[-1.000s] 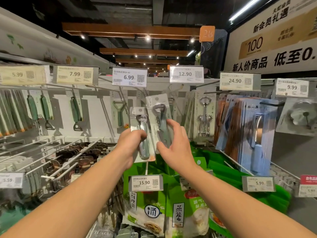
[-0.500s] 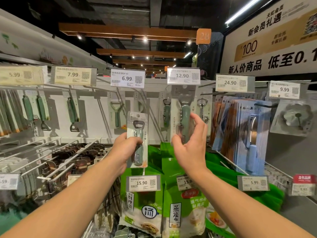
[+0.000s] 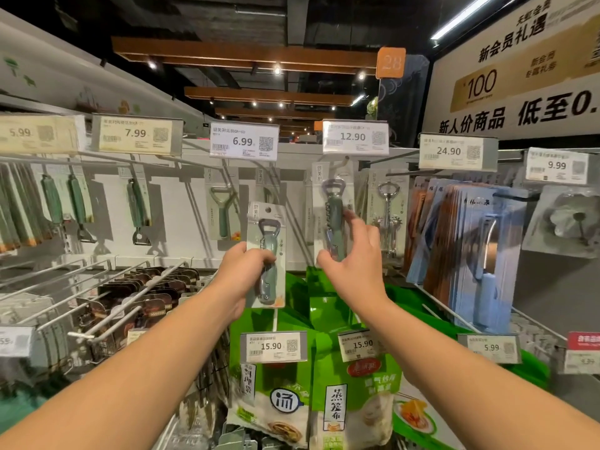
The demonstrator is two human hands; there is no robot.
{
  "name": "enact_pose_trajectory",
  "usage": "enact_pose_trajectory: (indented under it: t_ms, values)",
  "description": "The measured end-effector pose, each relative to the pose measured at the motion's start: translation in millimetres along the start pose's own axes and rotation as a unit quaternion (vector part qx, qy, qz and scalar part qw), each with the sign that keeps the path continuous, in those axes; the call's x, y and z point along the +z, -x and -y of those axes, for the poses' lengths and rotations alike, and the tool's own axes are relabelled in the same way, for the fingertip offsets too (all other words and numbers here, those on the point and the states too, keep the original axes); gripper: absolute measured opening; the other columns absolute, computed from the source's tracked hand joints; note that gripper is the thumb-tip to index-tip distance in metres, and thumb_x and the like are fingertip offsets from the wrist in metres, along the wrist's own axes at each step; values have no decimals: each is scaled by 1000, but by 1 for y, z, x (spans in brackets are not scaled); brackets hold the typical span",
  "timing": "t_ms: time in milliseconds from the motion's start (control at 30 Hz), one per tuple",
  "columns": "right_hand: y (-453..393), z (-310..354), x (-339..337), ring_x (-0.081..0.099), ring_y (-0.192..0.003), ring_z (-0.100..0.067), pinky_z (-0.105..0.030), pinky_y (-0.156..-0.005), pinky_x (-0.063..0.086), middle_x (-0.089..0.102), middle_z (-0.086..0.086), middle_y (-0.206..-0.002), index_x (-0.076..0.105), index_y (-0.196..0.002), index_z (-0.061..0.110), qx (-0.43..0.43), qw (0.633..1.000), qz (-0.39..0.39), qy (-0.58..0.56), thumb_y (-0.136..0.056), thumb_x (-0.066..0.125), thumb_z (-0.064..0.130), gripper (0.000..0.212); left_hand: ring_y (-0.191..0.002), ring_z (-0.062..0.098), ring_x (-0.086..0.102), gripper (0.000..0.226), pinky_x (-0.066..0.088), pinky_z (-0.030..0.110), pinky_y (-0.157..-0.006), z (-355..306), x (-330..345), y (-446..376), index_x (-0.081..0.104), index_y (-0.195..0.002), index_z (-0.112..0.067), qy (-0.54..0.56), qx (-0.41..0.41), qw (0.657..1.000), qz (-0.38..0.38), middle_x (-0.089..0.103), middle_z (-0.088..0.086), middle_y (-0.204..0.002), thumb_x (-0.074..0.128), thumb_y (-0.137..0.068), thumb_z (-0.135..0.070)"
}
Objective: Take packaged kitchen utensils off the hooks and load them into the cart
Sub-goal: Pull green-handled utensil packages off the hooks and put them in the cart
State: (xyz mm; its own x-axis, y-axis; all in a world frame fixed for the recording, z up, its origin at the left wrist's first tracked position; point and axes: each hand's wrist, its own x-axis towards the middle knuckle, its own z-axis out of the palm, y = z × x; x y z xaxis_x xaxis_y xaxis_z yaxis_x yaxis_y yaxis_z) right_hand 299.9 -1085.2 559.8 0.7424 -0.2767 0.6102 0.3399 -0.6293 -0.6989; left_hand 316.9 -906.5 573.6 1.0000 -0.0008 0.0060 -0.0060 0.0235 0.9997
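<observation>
Left hand (image 3: 242, 274) grasps 1 opener pack (image 3: 267, 254), upright; right hand (image 3: 352, 264) pinches hanging pack (image 3: 332, 216) under 12.90 tag (image 3: 355, 138).

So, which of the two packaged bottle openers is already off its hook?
The bottle opener pack in the left hand, held free below the 6.99 tag; the other still hangs.

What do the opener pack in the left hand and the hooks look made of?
Opener pack: matte printed card backing, probably under a clear plastic blister, given the glare; green handle looks plastic, head shiny metal. Hooks: bare glossy metal wire, likely steel.
</observation>
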Motion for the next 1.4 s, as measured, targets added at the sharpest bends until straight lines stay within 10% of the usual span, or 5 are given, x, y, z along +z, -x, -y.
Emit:
enact_pose_trajectory:
  t_ms: [267,433,700,867,1400]
  values:
    - [-70,-22,20,61,-67,-9,-17,-54,52,31,1,-164,24,-160,37,88,988,122,-44,-84,75,-4,101,-118,40,63,48,48,64,-106,7,5,-29,63,-113,-15,34,-1,999,4,68,19,-119,63,-66,-24]
    - [-101,-34,30,64,-78,-24,-33,-69,58,30,-2,-164,26,-158,40,120,980,149,-57,-87,66,-11,97,-127,35,58,79,41,61,-115,7,8,-39,50,-148,-20,55,-5,998,34,65,11,-133,67,-71,-21]
    - [-72,-28,32,56,-119,-16,-21,-90,48,49,0,-144,35,-154,26,58,998,28,-4,-100,58,11,61,-98,26,74,30,62,43,-81,4,4,-50,66,-124,-18,48,6,998,41,77,10,-114,60,-99,-2]
    - [-23,-16,46,57,-109,-6,-26,-94,51,55,5,-127,44,-141,22,-108,985,134,35,-87,69,52,67,-93,24,74,18,60,34,-67,7,7,-52,63,-103,-23,56,38,998,12,75,6,-103,70,-97,-7]
    - [10,-11,11,44,-109,3,3,-94,27,49,3,-122,49,-134,13,-133,989,-63,-18,-89,76,22,53,-90,17,67,20,52,34,-68,-2,-11,-25,65,-118,-19,-126,129,981,71,69,3,-100,51,-110,-31]
